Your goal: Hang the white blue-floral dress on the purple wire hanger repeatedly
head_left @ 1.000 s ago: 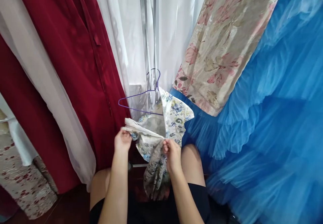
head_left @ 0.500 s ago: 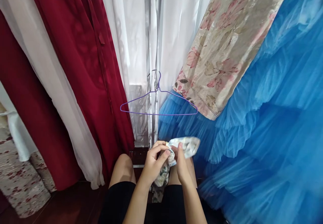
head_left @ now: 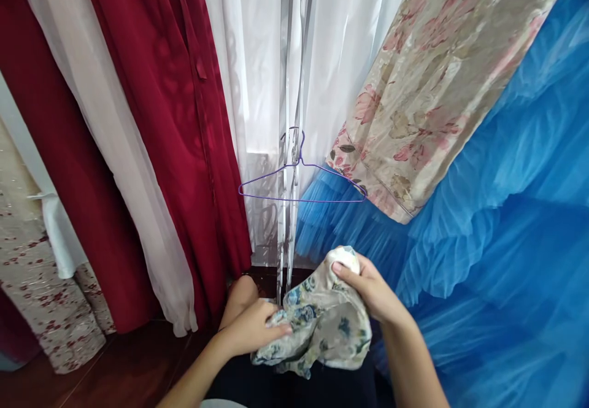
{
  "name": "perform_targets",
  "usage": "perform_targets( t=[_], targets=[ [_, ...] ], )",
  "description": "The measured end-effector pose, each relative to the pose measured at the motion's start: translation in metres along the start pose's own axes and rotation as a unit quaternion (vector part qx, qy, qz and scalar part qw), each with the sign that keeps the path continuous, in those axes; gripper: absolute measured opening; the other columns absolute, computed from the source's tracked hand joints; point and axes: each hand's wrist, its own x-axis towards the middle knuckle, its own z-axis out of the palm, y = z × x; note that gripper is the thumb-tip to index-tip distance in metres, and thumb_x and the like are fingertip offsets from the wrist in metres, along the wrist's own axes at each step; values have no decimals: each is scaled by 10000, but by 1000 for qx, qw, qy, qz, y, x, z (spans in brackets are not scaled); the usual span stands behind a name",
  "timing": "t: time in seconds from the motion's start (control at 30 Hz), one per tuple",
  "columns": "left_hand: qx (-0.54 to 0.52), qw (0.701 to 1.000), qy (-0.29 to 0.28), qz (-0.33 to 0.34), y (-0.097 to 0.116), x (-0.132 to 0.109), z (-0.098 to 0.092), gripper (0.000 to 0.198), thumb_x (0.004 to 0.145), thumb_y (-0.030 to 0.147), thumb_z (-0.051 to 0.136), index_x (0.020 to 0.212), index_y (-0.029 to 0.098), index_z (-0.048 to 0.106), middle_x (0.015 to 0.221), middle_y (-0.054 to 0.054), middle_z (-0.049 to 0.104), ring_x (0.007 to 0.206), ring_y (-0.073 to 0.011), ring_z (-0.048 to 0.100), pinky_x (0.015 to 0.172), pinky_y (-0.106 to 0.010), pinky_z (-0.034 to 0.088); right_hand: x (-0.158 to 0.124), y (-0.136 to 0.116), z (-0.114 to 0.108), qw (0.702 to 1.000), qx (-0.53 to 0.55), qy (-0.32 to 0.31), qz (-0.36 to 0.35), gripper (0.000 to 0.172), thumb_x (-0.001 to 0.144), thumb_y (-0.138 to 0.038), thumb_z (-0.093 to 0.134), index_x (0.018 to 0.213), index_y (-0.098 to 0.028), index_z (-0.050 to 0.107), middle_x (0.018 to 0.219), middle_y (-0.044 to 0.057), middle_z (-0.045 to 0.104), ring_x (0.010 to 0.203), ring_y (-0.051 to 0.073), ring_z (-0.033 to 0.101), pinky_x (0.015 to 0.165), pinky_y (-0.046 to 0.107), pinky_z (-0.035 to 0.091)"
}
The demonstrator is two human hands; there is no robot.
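A white garment with a blue and green floral print (head_left: 343, 328) is bunched above my lap. My right hand (head_left: 368, 282) grips its upper right part, the thumb pressed on a pale padded-looking edge. On the lower left, my left hand (head_left: 257, 328) holds the same garment, thumb over the cloth and the other fingers partly hidden by it. What kind of garment it is I cannot tell. Beyond both hands, an empty purple wire hanger (head_left: 304, 200) hangs on a white metal stand (head_left: 292, 224).
Red drapes (head_left: 175, 150) and a pale sheer cloth (head_left: 133, 169) hang at the left. White curtains (head_left: 257, 58) fall behind the stand. To the right are a beige floral dress (head_left: 427, 101) and a ruffled blue tulle gown (head_left: 519, 261). Dark tiles (head_left: 124, 371) cover the floor.
The garment has been spread out from a small bundle and lifted over my lap. My hands have moved apart, left hand to the left and down, right hand to the right.
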Motion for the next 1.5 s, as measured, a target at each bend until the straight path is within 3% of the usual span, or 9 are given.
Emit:
perform_targets(
  t=[0.17,0.4,0.6,0.8,1.0,1.07,1.23,1.37,1.5],
  targets=[
    [283,956,28,72,-29,23,-96,235,893,361,611,761,223,747,905,-49,711,942,-238,587,904,-355,388,39,-34,-32,947,-305,-91,-44,280,811,-416,771,896,-179,648,789,6,637,699,162,559,643,261,440],
    [446,889,99,27,-5,101,-215,407,932,271,407,1196,333,711,1224,-53,715,1073,-294,533,943,-461,332,139,-11,-31,846,-491,79,-190,569,801,-390,739,1305,-161,608,1247,149,702,1035,294,679,846,342,486],
    [495,857,143,-8,25,148,-258,345,915,272,415,1079,271,719,1176,-108,712,1099,-347,502,953,-546,313,176,2,-17,778,-598,124,-146,298,944,-391,561,774,-190,701,796,135,762,789,279,715,611,292,371],
    [427,857,224,182,81,142,-237,317,988,275,382,1111,278,674,1296,-49,667,1256,-307,452,1053,-545,249,156,13,2,776,-595,135,-159,290,929,-364,559,692,-212,631,733,115,741,719,246,687,577,287,304],
    [317,887,206,266,113,155,-191,179,879,199,524,1023,214,629,1149,-61,640,1061,-240,576,955,-376,440,139,13,7,827,-518,94,-196,242,898,-308,555,698,-206,644,684,78,707,669,231,658,589,280,368],
    [299,879,271,255,111,159,-186,207,803,186,611,1009,207,616,1105,-61,605,972,-226,593,867,-342,472,130,10,-8,843,-474,90,-237,180,887,-304,563,910,-197,706,757,60,714,701,224,659,630,281,422],
    [272,867,349,230,105,158,-176,183,745,112,604,895,209,645,926,-25,574,861,-202,597,788,-315,465,121,-6,-70,825,-430,232,-284,792,817,-322,635,1532,-125,359,804,31,685,681,224,625,683,332,488],
    [258,871,361,212,102,156,-172,118,752,162,643,850,209,689,943,-27,570,835,-197,585,776,-321,464,140,-21,-111,849,-436,233,-183,487,764,-418,664,1135,-105,711,756,65,704,718,263,647,716,374,509],
    [236,881,358,202,93,156,-175,108,738,190,664,841,195,696,978,-31,563,795,-176,560,758,-310,466,152,-19,-124,872,-421,210,-133,374,731,-493,689,852,-140,719,737,81,718,715,279,663,698,379,524]
  ],
)
